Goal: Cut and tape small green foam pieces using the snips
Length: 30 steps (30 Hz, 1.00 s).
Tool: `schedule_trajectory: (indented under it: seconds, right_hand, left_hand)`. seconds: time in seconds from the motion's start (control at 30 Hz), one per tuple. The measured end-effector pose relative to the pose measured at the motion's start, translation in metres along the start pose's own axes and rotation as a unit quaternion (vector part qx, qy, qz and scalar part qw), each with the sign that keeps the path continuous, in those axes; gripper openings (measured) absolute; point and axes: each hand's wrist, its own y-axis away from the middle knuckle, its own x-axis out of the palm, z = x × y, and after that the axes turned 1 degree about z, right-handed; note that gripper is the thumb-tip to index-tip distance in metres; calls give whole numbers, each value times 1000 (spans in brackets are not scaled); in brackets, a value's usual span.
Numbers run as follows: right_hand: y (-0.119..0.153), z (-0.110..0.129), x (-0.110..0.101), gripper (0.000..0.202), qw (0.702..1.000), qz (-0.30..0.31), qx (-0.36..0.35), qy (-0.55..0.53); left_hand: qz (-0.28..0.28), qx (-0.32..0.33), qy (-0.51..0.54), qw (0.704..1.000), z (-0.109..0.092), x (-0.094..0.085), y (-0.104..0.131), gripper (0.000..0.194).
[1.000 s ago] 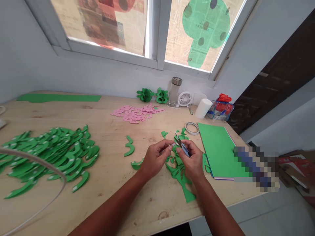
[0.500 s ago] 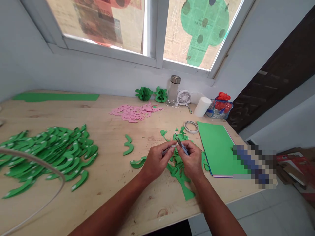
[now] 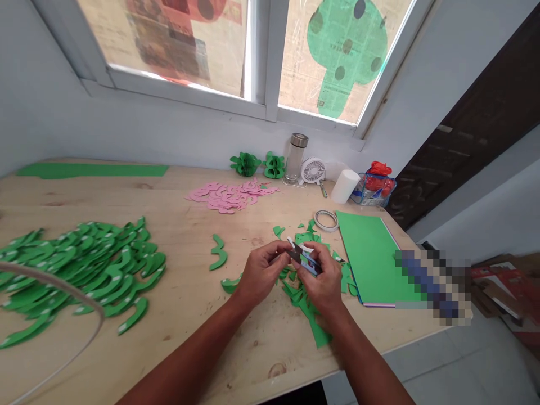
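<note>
In the head view my right hand (image 3: 323, 278) is closed around the handles of a pair of scissors (image 3: 307, 261) with dark blades. The blades stand apart and point left, toward my other hand. My left hand (image 3: 262, 270) is pinched at the blade tips; what it holds is mostly hidden behind the fingers. A small white piece (image 3: 291, 241) shows just above the blades. Beneath both hands lie green paper scraps (image 3: 318, 332). Left of them are a wavy green paper cutout (image 3: 217, 253) and another green cutout (image 3: 230, 286), partly covered by my left wrist.
A large pile of green cutouts (image 3: 97, 264) with white patches covers the table's left side. Pink cutouts (image 3: 228, 196) lie farther back. Green sheets (image 3: 375, 259) and a tape roll (image 3: 326, 220) are at right. A bottle (image 3: 296, 157) and small fan (image 3: 313, 170) stand by the wall.
The scissors have turned from pointing up and away to pointing left across my left fingertips. A white piece now shows above the blades. The view has shifted slightly.
</note>
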Motion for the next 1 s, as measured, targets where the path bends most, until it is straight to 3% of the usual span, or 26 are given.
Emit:
schedule_trajectory:
  seconds: [0.13,0.27,0.4,1.0]
  right_hand:
    - [0,-4,-1,45,999,-16,39,-24]
    - [-2,-5,-5,36,999,0,44,-28]
    - [-4,-2,-7,26,1000,3,13,-24]
    - [-6,2,-6,26,998,44,0,-34]
  left_hand:
    - [-29,-24,3,999,-7,-2,-2,11]
    - [-52,-33,21,998,-16,-3,-2,11]
    - [-41,-35,55,997,-17,-4,-1,10]
    - [-15,-41,69,997,-18,-3,1,10]
